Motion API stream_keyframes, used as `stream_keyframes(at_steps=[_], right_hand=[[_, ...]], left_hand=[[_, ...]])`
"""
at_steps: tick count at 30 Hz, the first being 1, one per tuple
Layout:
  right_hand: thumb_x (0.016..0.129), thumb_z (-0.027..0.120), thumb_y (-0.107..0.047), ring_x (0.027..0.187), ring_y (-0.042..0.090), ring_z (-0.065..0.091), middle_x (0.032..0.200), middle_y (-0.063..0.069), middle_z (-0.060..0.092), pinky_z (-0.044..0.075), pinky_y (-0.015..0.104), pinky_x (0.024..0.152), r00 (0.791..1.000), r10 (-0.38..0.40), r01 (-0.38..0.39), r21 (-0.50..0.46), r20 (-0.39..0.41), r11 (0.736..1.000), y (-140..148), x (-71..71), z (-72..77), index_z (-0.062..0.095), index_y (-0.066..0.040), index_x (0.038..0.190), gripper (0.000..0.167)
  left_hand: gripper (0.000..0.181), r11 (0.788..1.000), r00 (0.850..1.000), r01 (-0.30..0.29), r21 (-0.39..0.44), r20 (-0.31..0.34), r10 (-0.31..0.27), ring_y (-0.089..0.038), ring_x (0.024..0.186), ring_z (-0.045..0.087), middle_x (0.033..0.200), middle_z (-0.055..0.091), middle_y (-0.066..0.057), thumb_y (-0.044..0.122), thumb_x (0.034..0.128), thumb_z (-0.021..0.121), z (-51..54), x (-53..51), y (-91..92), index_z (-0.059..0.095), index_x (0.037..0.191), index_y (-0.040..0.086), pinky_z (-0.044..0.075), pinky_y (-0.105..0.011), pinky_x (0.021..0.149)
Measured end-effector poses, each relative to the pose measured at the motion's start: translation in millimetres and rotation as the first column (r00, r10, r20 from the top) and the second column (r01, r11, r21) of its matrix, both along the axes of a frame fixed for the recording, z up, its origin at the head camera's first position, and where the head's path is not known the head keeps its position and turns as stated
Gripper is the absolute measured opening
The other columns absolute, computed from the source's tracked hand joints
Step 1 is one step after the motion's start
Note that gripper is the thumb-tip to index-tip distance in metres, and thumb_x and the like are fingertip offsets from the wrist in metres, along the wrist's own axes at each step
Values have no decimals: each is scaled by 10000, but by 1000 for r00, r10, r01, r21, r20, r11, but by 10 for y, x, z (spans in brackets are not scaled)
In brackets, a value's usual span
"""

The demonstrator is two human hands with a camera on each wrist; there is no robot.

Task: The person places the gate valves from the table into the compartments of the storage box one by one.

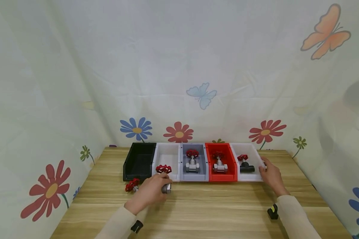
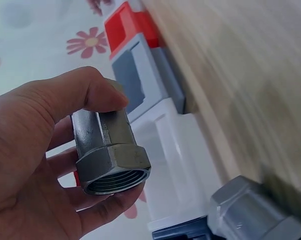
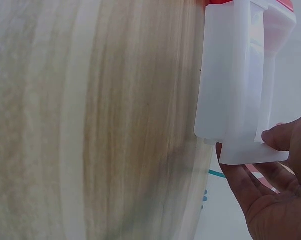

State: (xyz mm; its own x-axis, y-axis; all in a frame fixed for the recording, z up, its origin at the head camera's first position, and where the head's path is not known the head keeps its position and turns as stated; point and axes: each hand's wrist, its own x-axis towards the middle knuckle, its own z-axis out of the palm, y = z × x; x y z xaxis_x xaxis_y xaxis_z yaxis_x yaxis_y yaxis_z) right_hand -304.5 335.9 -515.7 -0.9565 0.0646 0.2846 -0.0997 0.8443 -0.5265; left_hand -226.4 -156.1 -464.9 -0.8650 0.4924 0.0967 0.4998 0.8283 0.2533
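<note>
My left hand (image 1: 151, 193) holds a metal gate valve (image 2: 110, 160) by its body, just in front of the left white bin (image 1: 167, 152). Its red handwheel (image 1: 163, 169) points toward that bin, and its threaded end faces the left wrist camera. Left of this hand, a second valve (image 1: 132, 185) with a red wheel lies on the table before the black bin (image 1: 128, 169); its metal end (image 2: 250, 210) shows in the left wrist view. At the row's right end, my right hand (image 1: 272, 176) pinches the side wall of the right white bin (image 3: 245, 152), thumb inside and fingers outside.
The bins stand side by side at the back of the wooden table (image 1: 203, 212). One metal valve (image 1: 192, 165) lies in the grey bin, another (image 1: 220, 166) in the red bin. A dark valve (image 1: 246, 167) with a red handle sits in the right white bin. A flowered curtain (image 1: 179, 66) hangs behind.
</note>
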Motion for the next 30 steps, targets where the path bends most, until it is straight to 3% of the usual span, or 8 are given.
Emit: stream_keyframes(at_steps=[10,18,30], right_hand=[[944,521,-66,947,482,622,1181,390,590,488,584,803,1000,2,-2,4,-11,1000,7,-13,-33,443,76,1378,464],[945,514,-64,960,490,621,1194,394,584,486,588,803,1000,9,-9,4,-19,1000,15,-13,-37,441,76,1380,463],[942,524,-56,953,485,618,1200,400,574,488,589,800,1000,10,-10,-8,-1,1000,3,-4,-12,431,80,1383,470]], left_hand=[[481,999,999,-34,30,2,34,-268,1208,582,1326,609,-66,189,745,774,90,-139,0,700,1219,166,516,-495,931],[479,998,999,-53,40,14,52,-246,1164,595,1312,614,-53,173,752,790,128,-249,16,700,1223,173,525,-468,936],[462,999,999,-40,31,-23,41,-228,1139,597,1277,624,-46,166,748,828,179,-383,30,711,1195,167,535,-447,925]])
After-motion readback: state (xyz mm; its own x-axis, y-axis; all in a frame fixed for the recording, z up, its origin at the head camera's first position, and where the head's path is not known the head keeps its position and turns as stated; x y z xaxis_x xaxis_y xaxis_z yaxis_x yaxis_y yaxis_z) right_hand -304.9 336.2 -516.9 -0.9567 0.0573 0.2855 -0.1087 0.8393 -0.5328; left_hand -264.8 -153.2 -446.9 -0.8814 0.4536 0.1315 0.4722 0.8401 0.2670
